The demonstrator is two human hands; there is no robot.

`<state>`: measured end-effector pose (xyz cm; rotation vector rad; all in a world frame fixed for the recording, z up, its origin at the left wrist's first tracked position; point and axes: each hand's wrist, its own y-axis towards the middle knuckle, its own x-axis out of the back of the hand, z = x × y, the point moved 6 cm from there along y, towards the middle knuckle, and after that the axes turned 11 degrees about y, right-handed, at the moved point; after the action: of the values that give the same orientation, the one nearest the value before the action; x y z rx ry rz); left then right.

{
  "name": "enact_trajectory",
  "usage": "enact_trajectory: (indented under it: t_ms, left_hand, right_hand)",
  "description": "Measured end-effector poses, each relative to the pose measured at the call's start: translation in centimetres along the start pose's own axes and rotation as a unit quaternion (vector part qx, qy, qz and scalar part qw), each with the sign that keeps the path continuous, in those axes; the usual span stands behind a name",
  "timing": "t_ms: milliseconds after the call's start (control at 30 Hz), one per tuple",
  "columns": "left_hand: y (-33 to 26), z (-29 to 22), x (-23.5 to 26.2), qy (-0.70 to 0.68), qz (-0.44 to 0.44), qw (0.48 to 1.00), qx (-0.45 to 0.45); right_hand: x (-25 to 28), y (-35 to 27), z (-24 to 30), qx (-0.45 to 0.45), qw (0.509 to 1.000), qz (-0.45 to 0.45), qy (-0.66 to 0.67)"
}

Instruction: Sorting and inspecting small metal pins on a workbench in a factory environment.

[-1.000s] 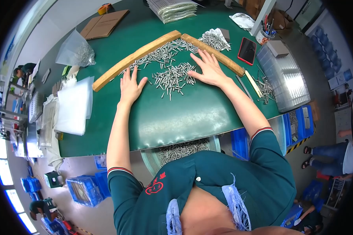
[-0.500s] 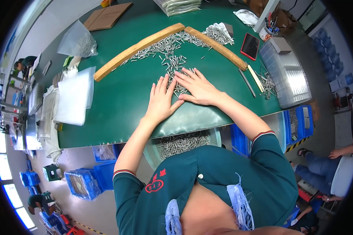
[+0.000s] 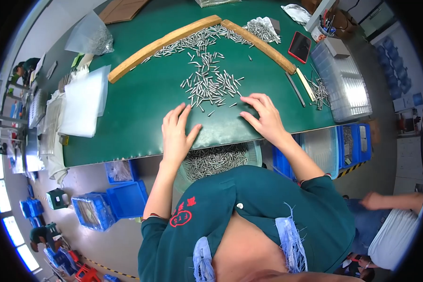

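Left hand [image 3: 177, 134] open, flat on green worktop [image 3: 136, 108] near front edge. Right hand [image 3: 264, 115] open, fingers spread, just beside pins [image 3: 210, 87] heaped mid-worktop. More pins in basket [image 3: 216, 160] below edge.

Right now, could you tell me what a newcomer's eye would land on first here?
Probably the heap of small silver metal pins at the middle of the green table mat, below two long wooden bars. The left hand and right hand lie flat, fingers spread, just below it.
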<state>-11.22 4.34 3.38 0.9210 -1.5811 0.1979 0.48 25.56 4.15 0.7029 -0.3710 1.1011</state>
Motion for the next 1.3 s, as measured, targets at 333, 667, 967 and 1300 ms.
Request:
enact_trajectory:
  t_ms: [333, 667, 967, 1300]
  left_hand:
    - [2.7, -3.2, -2.6, -0.050, 0.045, 0.997, -0.028]
    - [4.1, -4.6, -1.8, -0.113, -0.002, 0.993, -0.018]
    - [5.4, -4.6, -2.2, -0.033, 0.062, 0.997, -0.037]
    - [4.7, -5.3, -1.7, -0.027, 0.032, 0.995, -0.096]
  right_hand:
    - [-2.3, 1.3, 1.2, 0.020, 0.999, 0.021, -0.046]
    - [-3.1, 0.4, 3.3, -0.011, 0.999, 0.051, -0.009]
    - [-3.0, 0.8, 2.4, 0.026, 0.998, 0.023, -0.054]
    - [-2.7, 1.8, 1.7, 0.009, 0.999, 0.032, -0.013]
